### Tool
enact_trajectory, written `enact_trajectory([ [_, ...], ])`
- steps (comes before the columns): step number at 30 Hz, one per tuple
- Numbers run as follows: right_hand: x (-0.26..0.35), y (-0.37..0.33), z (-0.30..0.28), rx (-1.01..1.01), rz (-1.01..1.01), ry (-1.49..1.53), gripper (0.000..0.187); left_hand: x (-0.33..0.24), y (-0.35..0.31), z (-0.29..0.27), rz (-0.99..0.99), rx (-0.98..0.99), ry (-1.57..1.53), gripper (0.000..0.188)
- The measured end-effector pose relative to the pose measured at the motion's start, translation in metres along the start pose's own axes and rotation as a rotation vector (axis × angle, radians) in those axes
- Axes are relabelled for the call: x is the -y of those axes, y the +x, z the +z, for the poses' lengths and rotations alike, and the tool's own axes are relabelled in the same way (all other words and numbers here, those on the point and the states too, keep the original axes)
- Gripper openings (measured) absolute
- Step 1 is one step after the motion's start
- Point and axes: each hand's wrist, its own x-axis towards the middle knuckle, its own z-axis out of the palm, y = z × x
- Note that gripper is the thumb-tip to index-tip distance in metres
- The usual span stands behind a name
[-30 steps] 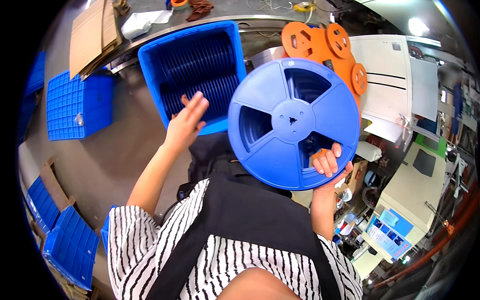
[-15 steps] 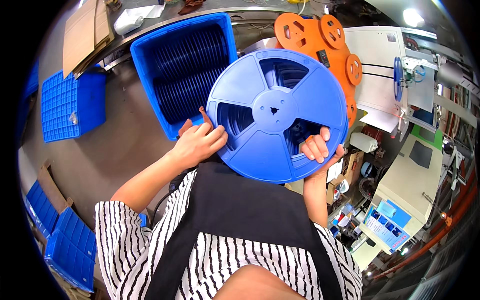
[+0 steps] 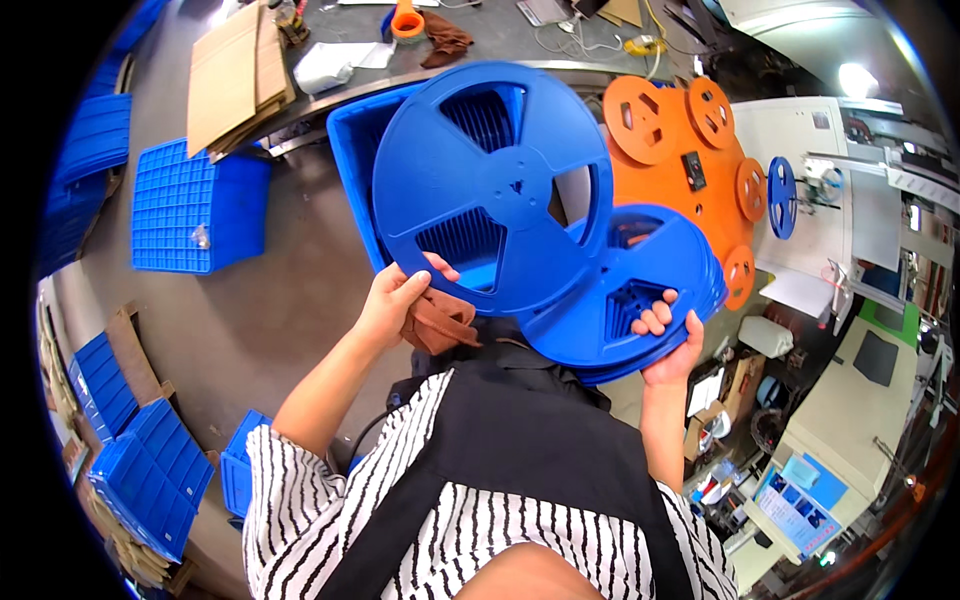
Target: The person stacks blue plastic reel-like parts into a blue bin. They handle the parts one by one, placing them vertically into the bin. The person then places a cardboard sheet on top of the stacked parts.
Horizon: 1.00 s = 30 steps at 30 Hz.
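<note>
My left hand (image 3: 395,305) pinches the lower rim of a flat blue plastic reel (image 3: 516,230), thumb on top. A brown cloth (image 3: 440,320) is bunched under that same hand. The reel has a small centre hole and several cut-out windows, and it is held over a blue crate (image 3: 350,150). More reels show in the crate through the windows. To the right, my right hand (image 3: 668,345) grips a stack of blue reels (image 3: 590,325), its fingers through a window and its thumb at the rim. The single reel overlaps the stack's upper left part.
An orange machine plate with round orange discs (image 3: 640,120) stands beyond the stack. At the back, a metal table (image 3: 480,30) holds cardboard, tape and another brown cloth. A blue crate (image 3: 195,205) sits on the floor at left; stacked blue crates (image 3: 150,475) lie at lower left.
One reel has come off the stack and moved up and left in my left hand, over the crate. My right hand has brought the remaining stack lower and to the right.
</note>
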Motion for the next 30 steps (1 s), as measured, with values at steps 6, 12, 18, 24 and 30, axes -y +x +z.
enact_trajectory([
  [6, -0.004, -0.002, 0.001, -0.035, 0.002, 0.021, 0.039, 0.016, -0.007, -0.038, 0.003, -0.059, -0.406, 0.027],
  [12, -0.004, 0.001, 0.005, -0.013, 0.029, -0.01, 0.041, 0.021, -0.011, -0.042, 0.022, -0.033, -0.46, 0.026],
  [18, -0.005, 0.004, 0.008, 0.02, 0.063, -0.028, 0.041, 0.025, -0.012, -0.046, 0.042, -0.001, -0.499, 0.024],
  [24, -0.004, 0.001, 0.006, 0.023, 0.071, -0.055, 0.041, 0.029, -0.017, -0.046, 0.045, -0.148, -0.429, 0.024],
  [30, -0.008, -0.002, 0.008, 0.001, 0.051, -0.079, 0.041, 0.042, -0.01, -0.075, 0.049, -0.541, 0.026, 0.016],
])
